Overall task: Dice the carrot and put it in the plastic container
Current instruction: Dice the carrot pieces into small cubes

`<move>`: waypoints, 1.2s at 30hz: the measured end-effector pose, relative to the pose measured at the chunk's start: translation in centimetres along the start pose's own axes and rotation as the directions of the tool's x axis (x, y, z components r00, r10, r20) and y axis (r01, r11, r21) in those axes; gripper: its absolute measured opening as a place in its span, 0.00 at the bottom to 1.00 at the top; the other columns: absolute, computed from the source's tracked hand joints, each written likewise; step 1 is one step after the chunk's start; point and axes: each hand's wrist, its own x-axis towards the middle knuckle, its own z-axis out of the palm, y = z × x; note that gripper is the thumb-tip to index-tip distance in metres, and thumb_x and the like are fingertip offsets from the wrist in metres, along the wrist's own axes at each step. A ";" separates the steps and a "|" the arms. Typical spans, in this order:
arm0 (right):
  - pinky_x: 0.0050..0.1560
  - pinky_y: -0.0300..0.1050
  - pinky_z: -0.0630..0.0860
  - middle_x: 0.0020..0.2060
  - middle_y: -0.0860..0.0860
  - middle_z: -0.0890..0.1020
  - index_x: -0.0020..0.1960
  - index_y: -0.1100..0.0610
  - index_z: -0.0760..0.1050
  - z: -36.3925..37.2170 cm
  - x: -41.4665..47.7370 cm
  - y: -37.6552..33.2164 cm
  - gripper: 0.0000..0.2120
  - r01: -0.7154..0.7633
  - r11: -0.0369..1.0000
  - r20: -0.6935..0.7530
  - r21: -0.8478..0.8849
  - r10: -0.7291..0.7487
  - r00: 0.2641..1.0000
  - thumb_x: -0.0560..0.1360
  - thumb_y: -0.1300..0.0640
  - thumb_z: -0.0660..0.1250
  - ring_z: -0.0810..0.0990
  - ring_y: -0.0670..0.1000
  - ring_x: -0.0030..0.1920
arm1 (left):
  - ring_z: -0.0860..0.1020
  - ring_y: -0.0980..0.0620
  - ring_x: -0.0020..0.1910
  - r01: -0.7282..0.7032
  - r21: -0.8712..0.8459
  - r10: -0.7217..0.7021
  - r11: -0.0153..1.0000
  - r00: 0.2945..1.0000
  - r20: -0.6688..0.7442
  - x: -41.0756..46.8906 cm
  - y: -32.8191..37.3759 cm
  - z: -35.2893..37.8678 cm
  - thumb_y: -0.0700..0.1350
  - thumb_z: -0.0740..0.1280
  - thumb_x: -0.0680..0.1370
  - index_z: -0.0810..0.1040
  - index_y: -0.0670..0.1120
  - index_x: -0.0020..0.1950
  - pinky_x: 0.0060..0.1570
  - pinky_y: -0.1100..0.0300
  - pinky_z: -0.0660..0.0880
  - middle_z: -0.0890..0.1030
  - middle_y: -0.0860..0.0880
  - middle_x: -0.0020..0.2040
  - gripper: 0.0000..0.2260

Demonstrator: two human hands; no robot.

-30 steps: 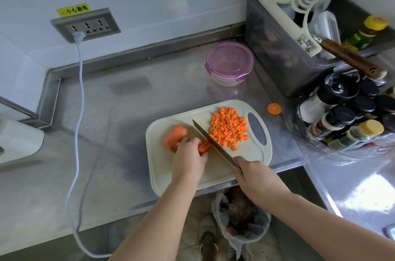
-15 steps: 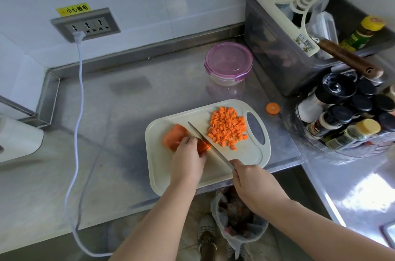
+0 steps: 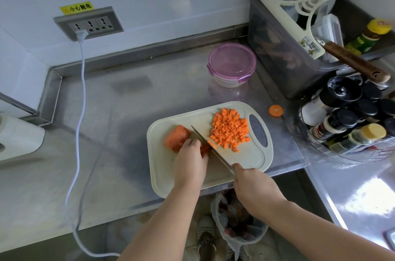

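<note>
On the pale cutting board [image 3: 252, 158] lies a thick carrot chunk [image 3: 176, 138] at the left and a pile of diced carrot [image 3: 230, 128] at the right. My left hand [image 3: 189, 161] holds down carrot strips, mostly hidden under its curled fingers. My right hand [image 3: 254, 186] grips the handle of a knife [image 3: 210, 149], whose blade runs diagonally right beside the left fingertips. A round plastic container [image 3: 232, 65] with a purple lid on stands on the counter behind the board.
A loose carrot slice [image 3: 276, 110] lies right of the board. A dark bin [image 3: 284, 51] with utensils and a rack of spice bottles [image 3: 350, 119] crowd the right. A white cable [image 3: 80, 98] hangs from the wall socket [image 3: 88, 23]. A waste bag [image 3: 237, 224] sits below the counter edge.
The knife has stepped leftward along the strips towards my left hand, which has drawn back a little. A few fresh dice lie by the blade.
</note>
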 end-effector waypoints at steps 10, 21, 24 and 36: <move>0.47 0.54 0.79 0.44 0.52 0.81 0.66 0.52 0.68 -1.0 -0.3 0.6 0.16 0.057 0.984 -0.112 0.168 -0.038 0.993 0.82 0.54 0.50 0.81 0.54 0.43 | 0.79 0.49 0.46 0.031 -0.134 -0.034 0.990 0.999 -0.015 -0.2 -0.3 -0.1 0.45 0.71 0.74 0.80 0.45 0.53 0.47 0.57 0.76 0.79 0.49 0.50 0.09; 0.45 0.53 0.80 0.45 0.52 0.81 0.67 0.51 0.67 0.3 -1.5 -0.4 0.15 0.075 0.992 -0.106 0.106 -0.064 0.992 0.82 0.55 0.52 0.81 0.54 0.43 | 0.78 0.47 0.48 0.107 -0.113 -0.107 0.988 0.994 0.008 -0.7 -0.7 -0.5 0.45 0.69 0.74 0.80 0.44 0.54 0.48 0.58 0.74 0.78 0.48 0.51 0.10; 0.45 0.54 0.80 0.45 0.53 0.81 0.67 0.51 0.66 0.3 -1.6 -0.6 0.15 0.056 0.994 -0.086 0.090 -0.048 0.995 0.82 0.57 0.52 0.81 0.56 0.44 | 0.78 0.47 0.49 0.117 -0.092 -0.116 0.989 0.993 0.018 -0.5 -0.8 -0.5 0.45 0.69 0.74 0.80 0.44 0.54 0.49 0.58 0.74 0.78 0.48 0.52 0.10; 0.46 0.53 0.80 0.47 0.52 0.81 0.68 0.51 0.64 0.5 -1.3 -0.9 0.16 0.034 0.998 -0.066 0.047 -0.031 0.997 0.81 0.58 0.53 0.81 0.55 0.45 | 0.79 0.48 0.50 0.104 -0.059 -0.103 0.993 0.994 0.027 -0.2 -0.9 -0.5 0.46 0.68 0.75 0.79 0.44 0.55 0.49 0.58 0.75 0.78 0.48 0.53 0.10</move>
